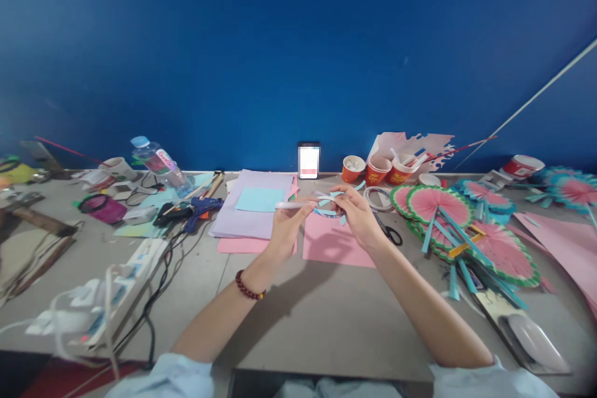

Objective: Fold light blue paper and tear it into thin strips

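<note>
Both my hands are raised over the middle of the table, close together. My left hand (290,227) has its thumb and fingers closed on a slim white band-like thing (288,205), seen edge-on. My right hand (354,211) is closed on a ring-shaped roll of tape (330,213) with a white and bluish rim. The roll reaches across to my left fingertips. Fingers hide part of both things. Below the hands lies a pink paper sheet (336,245). Left of them, a light blue paper (261,199) rests on a lilac paper stack (231,217).
Scissors (394,235) and several paper fans (438,205) lie to the right, near a computer mouse (534,339). Red paper cups (353,169) and a phone (309,161) stand along the blue wall. A glue gun (200,211), tilted bottle (161,161) and power strip (130,289) are left.
</note>
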The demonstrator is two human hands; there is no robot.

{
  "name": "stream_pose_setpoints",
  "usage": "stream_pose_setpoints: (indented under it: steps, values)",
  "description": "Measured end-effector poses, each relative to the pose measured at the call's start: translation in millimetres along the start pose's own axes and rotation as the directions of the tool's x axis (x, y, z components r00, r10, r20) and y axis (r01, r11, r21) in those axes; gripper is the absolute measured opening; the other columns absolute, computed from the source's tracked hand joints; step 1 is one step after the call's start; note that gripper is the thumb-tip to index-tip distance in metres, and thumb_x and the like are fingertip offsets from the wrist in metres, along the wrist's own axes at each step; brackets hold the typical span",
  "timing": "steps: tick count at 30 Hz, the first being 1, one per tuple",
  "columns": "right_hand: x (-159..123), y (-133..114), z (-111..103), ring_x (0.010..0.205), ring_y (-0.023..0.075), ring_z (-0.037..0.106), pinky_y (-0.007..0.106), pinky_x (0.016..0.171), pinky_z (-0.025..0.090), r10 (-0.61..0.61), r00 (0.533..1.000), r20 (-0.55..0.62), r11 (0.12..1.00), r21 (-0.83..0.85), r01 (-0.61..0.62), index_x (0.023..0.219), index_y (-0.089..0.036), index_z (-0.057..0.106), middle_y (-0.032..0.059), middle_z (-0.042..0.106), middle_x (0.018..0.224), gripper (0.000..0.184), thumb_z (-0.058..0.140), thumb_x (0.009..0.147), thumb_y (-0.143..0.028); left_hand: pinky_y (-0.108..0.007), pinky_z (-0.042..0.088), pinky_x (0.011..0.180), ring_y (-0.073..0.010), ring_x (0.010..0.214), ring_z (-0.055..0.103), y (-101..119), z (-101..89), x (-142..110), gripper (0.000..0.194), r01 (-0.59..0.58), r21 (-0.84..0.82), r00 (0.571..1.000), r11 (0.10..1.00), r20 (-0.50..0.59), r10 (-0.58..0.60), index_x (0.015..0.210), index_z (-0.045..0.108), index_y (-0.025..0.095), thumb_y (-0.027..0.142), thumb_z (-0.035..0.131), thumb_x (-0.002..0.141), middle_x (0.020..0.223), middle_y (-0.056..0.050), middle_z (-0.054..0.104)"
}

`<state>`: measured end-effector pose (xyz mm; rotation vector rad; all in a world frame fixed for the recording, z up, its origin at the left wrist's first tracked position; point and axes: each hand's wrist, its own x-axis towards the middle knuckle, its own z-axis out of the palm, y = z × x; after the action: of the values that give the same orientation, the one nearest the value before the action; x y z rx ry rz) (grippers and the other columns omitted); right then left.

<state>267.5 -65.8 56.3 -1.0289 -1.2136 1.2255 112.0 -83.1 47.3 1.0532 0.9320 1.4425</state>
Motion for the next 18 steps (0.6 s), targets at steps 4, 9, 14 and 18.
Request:
stream_pose_setpoints:
  steps: [4, 9, 14, 18]
  values:
    - [1.2, 1.1, 0.1, 0.046, 0.007, 0.035, 0.023, 0.046, 0.028, 0.062, 0.998, 0.017, 0.998, 0.017, -0.063, 0.086, -0.017, 0.06, -0.0038, 0.052, 0.061, 0.021, 0.052, 0.074, -0.032, -0.038, 0.052, 0.081, -0.022, 0.086, 0.065, -3.0, -2.5, 3.3, 0.02, 0.098, -0.041, 0.994, 0.994, -0.049, -0.099, 0.074, 0.074, 0.018, 0.036, 0.076, 0.065, 0.082, -0.007, 0.072]
    - [4.0, 4.2, -2.0, 0.048, 0.0089, 0.04, 0.022, 0.046, 0.029, 0.033, 0.999, 0.017, 0.996, -0.084, -0.032, 0.092, -0.019, 0.059, -0.0043, 0.054, 0.058, 0.023, 0.055, 0.073, -0.032, -0.029, 0.052, 0.071, -0.0196, 0.083, 0.065, 2.5, -2.0, 3.0, 0.019, 0.154, -0.026, 0.985, 0.988, -0.074, -0.156, 0.072, 0.073, 0.017, 0.034, 0.076, 0.065, 0.081, -0.008, 0.072]
    - [8.7, 13.1, -4.6, 0.048, 0.0108, 0.046, 0.023, 0.051, 0.036, -0.119, 0.991, -0.063, 0.962, -0.255, 0.099, 0.09, -0.02, 0.058, -0.0065, 0.049, 0.053, 0.017, 0.052, 0.076, -0.028, -0.026, 0.05, 0.065, -0.0187, 0.081, 0.064, 4.9, -1.7, 3.1, 0.02, 0.167, 0.026, 0.984, 0.986, -0.065, -0.165, 0.072, 0.073, 0.016, 0.034, 0.075, 0.064, 0.079, -0.007, 0.071]
    - [14.6, 21.0, -4.1, 0.068, 0.0171, 0.059, 0.03, 0.068, 0.044, -0.248, 0.969, 0.005, 0.844, -0.49, 0.219, 0.103, -0.022, 0.06, 0.0019, 0.068, 0.075, 0.024, 0.048, 0.082, -0.027, -0.027, 0.049, 0.064, -0.0183, 0.077, 0.063, 7.1, -2.5, 4.6, 0.02, 0.136, 0.115, 0.99, 0.984, -0.036, -0.133, 0.07, 0.072, 0.016, 0.035, 0.075, 0.065, 0.074, -0.007, 0.069]
